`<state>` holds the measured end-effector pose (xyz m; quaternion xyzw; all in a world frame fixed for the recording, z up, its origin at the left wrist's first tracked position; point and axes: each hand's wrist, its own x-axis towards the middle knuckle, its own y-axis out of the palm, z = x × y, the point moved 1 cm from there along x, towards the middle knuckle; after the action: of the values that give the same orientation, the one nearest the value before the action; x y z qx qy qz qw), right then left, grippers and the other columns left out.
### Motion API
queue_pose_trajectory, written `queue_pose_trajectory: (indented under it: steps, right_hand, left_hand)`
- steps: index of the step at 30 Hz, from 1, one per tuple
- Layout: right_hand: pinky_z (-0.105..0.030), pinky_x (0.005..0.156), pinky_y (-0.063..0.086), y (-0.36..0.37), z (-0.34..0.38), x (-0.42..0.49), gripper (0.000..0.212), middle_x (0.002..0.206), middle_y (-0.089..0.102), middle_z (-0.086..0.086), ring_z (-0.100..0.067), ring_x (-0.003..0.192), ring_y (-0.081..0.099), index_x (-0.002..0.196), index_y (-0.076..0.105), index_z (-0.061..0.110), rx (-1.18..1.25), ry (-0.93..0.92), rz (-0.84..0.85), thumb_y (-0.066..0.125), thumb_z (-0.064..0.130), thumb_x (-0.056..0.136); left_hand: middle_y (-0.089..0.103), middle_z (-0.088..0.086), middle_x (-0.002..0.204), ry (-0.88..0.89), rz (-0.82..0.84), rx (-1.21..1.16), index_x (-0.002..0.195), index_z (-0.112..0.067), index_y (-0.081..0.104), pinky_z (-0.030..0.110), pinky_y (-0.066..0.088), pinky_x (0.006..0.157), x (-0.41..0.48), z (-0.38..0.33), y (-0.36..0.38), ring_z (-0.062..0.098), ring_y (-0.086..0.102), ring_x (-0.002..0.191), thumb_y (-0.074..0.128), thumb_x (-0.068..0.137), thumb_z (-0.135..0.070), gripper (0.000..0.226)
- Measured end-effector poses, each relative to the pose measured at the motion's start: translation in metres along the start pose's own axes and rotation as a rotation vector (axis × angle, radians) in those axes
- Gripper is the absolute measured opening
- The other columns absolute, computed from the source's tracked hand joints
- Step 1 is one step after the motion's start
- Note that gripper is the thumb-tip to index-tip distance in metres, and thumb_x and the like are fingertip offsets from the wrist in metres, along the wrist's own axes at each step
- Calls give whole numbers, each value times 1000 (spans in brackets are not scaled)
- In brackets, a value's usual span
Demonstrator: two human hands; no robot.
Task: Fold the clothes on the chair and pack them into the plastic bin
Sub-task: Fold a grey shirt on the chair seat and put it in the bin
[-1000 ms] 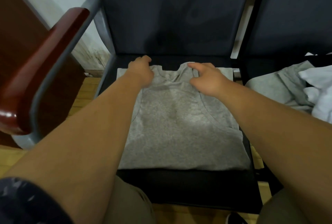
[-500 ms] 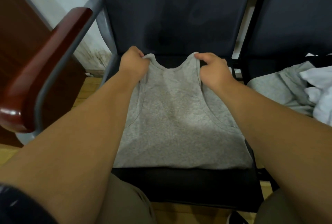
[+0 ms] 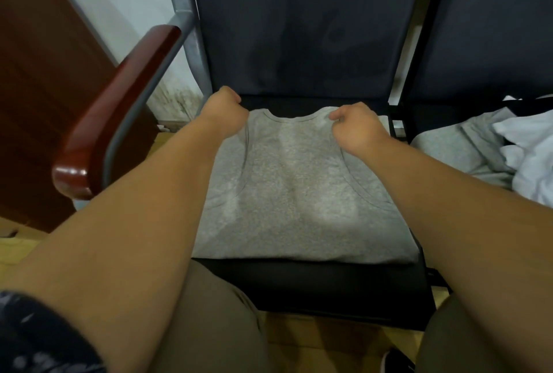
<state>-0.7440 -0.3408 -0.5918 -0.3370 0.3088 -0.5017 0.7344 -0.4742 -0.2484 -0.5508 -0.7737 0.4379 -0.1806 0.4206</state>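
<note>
**Grey vest** (image 3: 299, 193), centre of the frame. It lies flat on the dark seat (image 3: 317, 289) of the chair. Its neckline points toward the backrest (image 3: 299, 28) and its hem toward me, the lower edge just short of the seat's front. A further strip of grey cloth shows beyond the strap at centre right.

**Hands.** My left hand (image 3: 223, 112), upper centre left, is curled into a fist that grips the vest's left shoulder strap. The strap's end is hidden under the knuckles. My right hand (image 3: 357, 128), upper centre right, pinches the right shoulder strap between thumb and bent fingers. Both forearms run in from the bottom corners and cross the vest's sides.

**Surroundings.**
- Left of the seat, a red-brown wooden armrest (image 3: 119, 109) sits on a grey metal frame.
- At the right edge, on the neighbouring seat, I see a loose heap of clothes (image 3: 466, 148), grey cloth with white cloth over it, near the vest but apart from it.
- A dark patterned sleeve (image 3: 39, 339) fills the lower left corner.
- Pale wooden floor (image 3: 329, 342) shows below the seat.
</note>
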Motion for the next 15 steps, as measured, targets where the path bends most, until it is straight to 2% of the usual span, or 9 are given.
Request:
queue_pose_trajectory:
  steps: [4, 6, 9, 12, 15]
  right_hand:
    - [-47, 104, 54, -10, 27, -26, 37, 145, 50, -11, -35, 129, 53, 128, 73, 20, -87, -22, 4, 48, 16, 101]
    - [-46, 98, 58, -14, 42, -38, 35, 134, 61, -12, -34, 117, 61, 121, 75, 14, -76, -24, 10, 47, 15, 102]
    - [-45, 93, 60, -14, 65, -54, 30, 117, 73, -14, -32, 104, 68, 117, 76, 6, -3, -20, 29, 51, 13, 103]
    - [-41, 88, 57, -5, 91, -67, 29, 117, 74, -20, -33, 101, 69, 120, 74, 1, 50, -17, 76, 54, 14, 103]
    - [-44, 89, 59, 11, 117, -77, 29, 119, 74, -18, -35, 105, 70, 121, 73, 2, 106, -22, 124, 56, 16, 103]
  left_hand:
    - [71, 15, 112, -36, 89, -44, 112, -17, 64, 48, 62, 93, -31, 4, -30, 32, 72, 104, 68, 96, -20, 16]
    - [73, 18, 113, -94, 135, -112, 105, -13, 64, 50, 63, 90, -48, 5, -48, 32, 74, 103, 68, 99, -16, 8]
    - [75, 12, 111, -171, 192, -100, 119, -7, 67, 36, 64, 74, -73, 12, -71, 20, 75, 92, 66, 102, -14, 19]
    - [71, 3, 105, -208, 290, 52, 127, -9, 66, 27, 57, 60, -103, 18, -90, 15, 72, 85, 63, 104, -14, 24]
    - [71, -1, 107, -268, 387, 99, 133, -11, 64, 28, 59, 63, -131, 32, -100, 15, 73, 90, 63, 105, -18, 28]
